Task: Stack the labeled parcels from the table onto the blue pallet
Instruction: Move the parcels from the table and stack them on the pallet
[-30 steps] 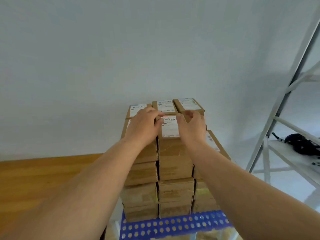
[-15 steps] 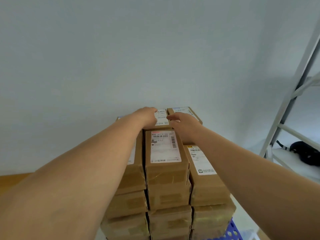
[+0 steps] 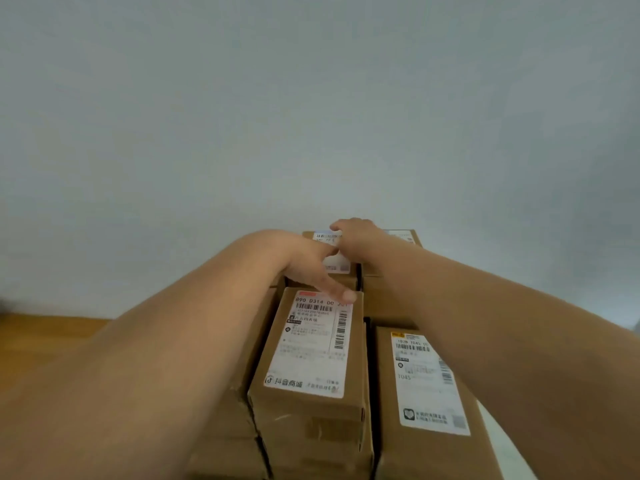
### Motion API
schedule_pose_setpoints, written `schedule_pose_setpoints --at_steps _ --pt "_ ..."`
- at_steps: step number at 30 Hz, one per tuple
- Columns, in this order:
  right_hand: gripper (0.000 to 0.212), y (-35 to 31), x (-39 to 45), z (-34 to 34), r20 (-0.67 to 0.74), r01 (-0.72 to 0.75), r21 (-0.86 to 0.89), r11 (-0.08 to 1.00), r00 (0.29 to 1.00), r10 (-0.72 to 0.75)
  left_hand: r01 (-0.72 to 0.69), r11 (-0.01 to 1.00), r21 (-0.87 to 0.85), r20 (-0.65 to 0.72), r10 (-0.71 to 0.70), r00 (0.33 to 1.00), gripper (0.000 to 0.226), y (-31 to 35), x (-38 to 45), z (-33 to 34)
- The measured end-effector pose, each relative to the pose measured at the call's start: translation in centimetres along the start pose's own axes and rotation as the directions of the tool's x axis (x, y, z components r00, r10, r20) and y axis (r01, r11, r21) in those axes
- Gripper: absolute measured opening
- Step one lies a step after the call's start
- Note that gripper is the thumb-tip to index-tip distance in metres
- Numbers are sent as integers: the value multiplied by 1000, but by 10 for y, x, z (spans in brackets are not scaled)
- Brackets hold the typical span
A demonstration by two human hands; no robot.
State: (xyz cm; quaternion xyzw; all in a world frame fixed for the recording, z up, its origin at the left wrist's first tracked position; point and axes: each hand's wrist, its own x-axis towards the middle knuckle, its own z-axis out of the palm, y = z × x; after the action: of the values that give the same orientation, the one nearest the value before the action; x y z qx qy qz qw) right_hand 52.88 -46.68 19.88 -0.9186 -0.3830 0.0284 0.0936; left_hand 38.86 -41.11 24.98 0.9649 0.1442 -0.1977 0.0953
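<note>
- At 12 o'clock, filling the upper picture: plain pale wall (image 3: pixel 311 98).
- At 6 o'clock: stack of brown cardboard parcels (image 3: pixel 311 427), packed side by side in rows, white labels facing up.
- Just right of centre, at 5 o'clock: front right parcel (image 3: pixel 426 393), label with barcode on top, partly under the right forearm.
- At centre: front middle parcel (image 3: pixel 311 358), long white label reading "890 D314 00", touching its neighbours.
- At 12 o'clock from that one: rear parcel (image 3: pixel 334 263), label partly covered by both hands.
- At 9 o'clock: strip of wooden floor (image 3: pixel 45 334).
- Over the rear parcel: left hand (image 3: pixel 308 261), fingers (image 3: pixel 341 292) straight and together, tips pressing the far end of the front middle parcel.
- Beyond it: right hand (image 3: pixel 356 233), fingers curled over the rear parcel's far edge; grip itself hidden, cannot tell how firm.
</note>
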Motion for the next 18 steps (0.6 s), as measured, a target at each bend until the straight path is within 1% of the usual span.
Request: schedule_pose_setpoints --at_steps 3,8,12,14,18 --pt "50 5 9 -2 11 -30 -6 1000 999 30 49 995 92 29 -52 998 132 -1 2 2" --pt "55 4 12 -4 95 -44 -11 999 994 44 108 985 134 -9 -108 994 138 -2 1 5" --pt "50 3 13 -6 134 -16 -13 1000 991 17 137 983 123 -23 -135 991 140 -4 1 6" --pt "50 2 10 -7 142 -18 17 1000 990 16 150 982 114 -25 -148 989 142 -6 2 7" --pt "48 4 8 -8 122 -19 68 998 992 10 171 981 90 -37 -168 985 136 -7 2 9"
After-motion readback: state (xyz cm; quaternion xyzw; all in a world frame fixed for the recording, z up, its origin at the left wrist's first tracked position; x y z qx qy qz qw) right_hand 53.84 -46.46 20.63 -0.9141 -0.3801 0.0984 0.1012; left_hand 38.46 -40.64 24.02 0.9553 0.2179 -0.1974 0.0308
